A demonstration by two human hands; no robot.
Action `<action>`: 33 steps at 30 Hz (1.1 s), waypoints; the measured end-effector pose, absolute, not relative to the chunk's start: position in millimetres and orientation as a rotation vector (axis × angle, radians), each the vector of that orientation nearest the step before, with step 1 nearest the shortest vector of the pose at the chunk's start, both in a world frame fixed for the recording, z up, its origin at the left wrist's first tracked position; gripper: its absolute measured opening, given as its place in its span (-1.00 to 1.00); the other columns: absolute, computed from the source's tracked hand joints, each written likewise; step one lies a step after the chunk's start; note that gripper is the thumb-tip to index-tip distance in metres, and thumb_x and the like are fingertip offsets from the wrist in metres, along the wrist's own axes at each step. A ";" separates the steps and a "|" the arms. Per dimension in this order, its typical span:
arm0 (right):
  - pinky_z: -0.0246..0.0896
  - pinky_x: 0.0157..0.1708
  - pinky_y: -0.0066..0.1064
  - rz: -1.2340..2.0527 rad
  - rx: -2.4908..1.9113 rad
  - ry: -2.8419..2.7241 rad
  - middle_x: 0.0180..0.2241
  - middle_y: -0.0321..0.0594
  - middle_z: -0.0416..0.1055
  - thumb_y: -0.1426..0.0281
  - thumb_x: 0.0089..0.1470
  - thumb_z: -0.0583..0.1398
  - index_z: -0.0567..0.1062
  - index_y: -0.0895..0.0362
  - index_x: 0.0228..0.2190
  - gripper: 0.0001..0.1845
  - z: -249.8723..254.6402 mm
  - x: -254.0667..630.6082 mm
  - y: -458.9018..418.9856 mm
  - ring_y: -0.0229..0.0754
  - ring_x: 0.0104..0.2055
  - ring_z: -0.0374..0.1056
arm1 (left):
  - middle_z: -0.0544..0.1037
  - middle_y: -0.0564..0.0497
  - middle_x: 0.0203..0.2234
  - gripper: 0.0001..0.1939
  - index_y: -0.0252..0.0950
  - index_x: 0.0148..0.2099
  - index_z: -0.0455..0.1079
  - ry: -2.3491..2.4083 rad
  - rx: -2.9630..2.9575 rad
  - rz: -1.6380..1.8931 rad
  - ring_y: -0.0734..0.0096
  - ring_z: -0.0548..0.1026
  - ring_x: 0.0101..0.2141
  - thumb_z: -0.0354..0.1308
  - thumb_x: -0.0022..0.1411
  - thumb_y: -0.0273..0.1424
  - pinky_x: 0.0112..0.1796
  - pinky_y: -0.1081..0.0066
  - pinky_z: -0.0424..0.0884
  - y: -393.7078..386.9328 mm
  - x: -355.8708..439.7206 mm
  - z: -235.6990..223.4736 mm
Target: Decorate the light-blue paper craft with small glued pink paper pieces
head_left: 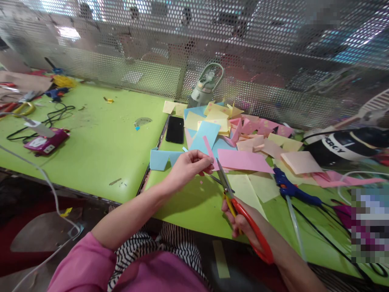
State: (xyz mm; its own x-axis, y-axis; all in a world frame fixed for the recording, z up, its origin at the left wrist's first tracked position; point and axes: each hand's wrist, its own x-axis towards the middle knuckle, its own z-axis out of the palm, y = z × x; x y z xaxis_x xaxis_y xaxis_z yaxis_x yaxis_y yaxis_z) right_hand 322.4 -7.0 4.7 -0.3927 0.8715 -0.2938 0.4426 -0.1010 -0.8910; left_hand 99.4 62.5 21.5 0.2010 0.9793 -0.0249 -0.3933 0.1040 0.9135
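Note:
My left hand (192,165) pinches a narrow pink paper strip (208,147) that points up and away from the fingertips. In my right hand (243,221) is a pair of scissors (247,221) with red and yellow handles, its blades parted near the strip's lower end. Behind the blades lies a larger pink paper piece (246,161). Pale yellow sheets (264,187) rest just right of the scissors. A folded blue paper (159,159) lies by my left wrist, and another blue piece (206,134) sits beyond the strip.
A pile of yellow, pink and peach paper pieces (258,142) spreads at the back. Nearby are a black phone (175,129), a bottle (202,91), a blue glue gun (294,188) with its cord, and a black bottle (343,146). Perforated metal (136,52) closes off the table's back.

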 end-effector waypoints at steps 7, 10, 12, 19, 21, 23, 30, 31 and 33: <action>0.17 -0.62 -0.47 1.508 -1.449 -1.797 -0.55 -0.39 0.14 -0.25 0.02 0.07 0.35 0.04 -0.26 -0.38 2.1 324.0 -8.1 -0.31 -0.57 0.08 | 0.54 0.01 -0.51 -0.77 -0.33 -0.40 0.36 0.790 0.951 1.190 0.52 0.49 -0.49 0.27 0.14 -0.29 -0.45 0.45 0.27 63.2 99.6 19.9; 0.16 -0.63 -0.46 1.508 -1.441 -1.816 -0.54 -0.39 0.14 -0.25 0.02 0.07 0.35 0.04 -0.26 -0.38 1.0 325.7 -8.8 -0.31 -0.58 0.08 | 0.54 0.01 -0.51 -0.77 -0.32 -0.40 0.35 0.794 0.956 1.182 0.51 0.49 -0.48 0.27 0.14 -0.29 -0.45 0.44 0.27 62.8 99.7 20.2; 0.17 -0.62 -0.47 1.500 -1.442 -1.824 -0.54 -0.39 0.14 -0.26 0.03 0.05 0.35 0.04 -0.26 -0.38 1.7 325.7 -9.3 -0.31 -0.58 0.09 | 0.54 0.01 -0.51 -0.77 -0.32 -0.40 0.35 0.800 0.956 1.177 0.51 0.49 -0.48 0.27 0.14 -0.29 -0.44 0.44 0.27 62.5 99.6 21.0; 0.16 -0.63 -0.47 1.552 -1.460 -1.807 -0.55 -0.41 0.13 -0.34 -0.04 0.02 0.32 0.06 -0.28 -0.28 6.3 322.2 -9.3 -0.33 -0.59 0.06 | 0.54 0.01 -0.52 -0.77 -0.33 -0.40 0.35 0.790 0.956 1.183 0.52 0.49 -0.49 0.28 0.14 -0.29 -0.46 0.46 0.28 62.6 99.8 21.1; 0.17 -0.64 -0.47 1.556 -1.463 -1.798 -0.56 -0.42 0.12 -0.34 -0.05 0.03 0.31 0.06 -0.28 -0.28 5.1 322.3 -9.2 -0.34 -0.60 0.06 | 0.54 0.01 -0.52 -0.77 -0.33 -0.40 0.36 0.783 0.959 1.183 0.52 0.49 -0.49 0.28 0.14 -0.29 -0.47 0.46 0.28 62.7 100.1 19.8; 0.17 -0.66 -0.48 1.559 -1.473 -1.790 -0.57 -0.43 0.10 -0.34 -0.04 0.03 0.30 0.06 -0.29 -0.29 3.6 322.6 -9.3 -0.35 -0.62 0.05 | 0.54 0.01 -0.51 -0.77 -0.34 -0.39 0.36 0.777 0.965 1.180 0.52 0.49 -0.49 0.28 0.14 -0.29 -0.46 0.47 0.28 62.8 100.2 18.8; 0.15 -0.68 -0.47 1.537 -1.473 -1.803 -0.58 -0.46 0.09 -0.40 -0.10 0.00 0.30 0.07 -0.29 -0.21 5.9 320.9 -10.9 -0.36 -0.63 0.02 | 0.55 0.01 -0.49 -0.78 -0.33 -0.38 0.35 0.800 0.980 1.165 0.52 0.50 -0.47 0.26 0.16 -0.29 -0.45 0.47 0.28 62.9 99.6 19.1; 0.15 -0.68 -0.47 1.542 -1.474 -1.800 -0.59 -0.46 0.09 -0.40 -0.11 0.00 0.29 0.07 -0.29 -0.21 5.8 320.9 -11.1 -0.36 -0.64 0.02 | 0.55 0.01 -0.49 -0.78 -0.33 -0.38 0.35 0.795 0.978 1.165 0.52 0.50 -0.47 0.26 0.16 -0.29 -0.46 0.47 0.28 63.0 99.6 19.0; 0.14 -0.68 -0.47 1.539 -1.481 -1.788 -0.60 -0.47 0.08 -0.39 -0.10 0.00 0.28 0.07 -0.29 -0.22 4.2 321.5 -11.5 -0.36 -0.65 0.02 | 0.55 0.01 -0.49 -0.78 -0.33 -0.38 0.35 0.786 0.967 1.164 0.53 0.51 -0.48 0.26 0.16 -0.30 -0.46 0.48 0.28 63.1 99.8 18.8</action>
State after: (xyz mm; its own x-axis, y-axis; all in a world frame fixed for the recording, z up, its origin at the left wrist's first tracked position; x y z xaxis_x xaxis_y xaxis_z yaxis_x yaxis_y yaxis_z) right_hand 321.5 -11.5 4.2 -0.3892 0.8540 -0.3451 0.4685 -0.1390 -0.8724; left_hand 99.8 63.1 18.8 0.2310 0.9728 -0.0177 -0.3799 0.1070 0.9188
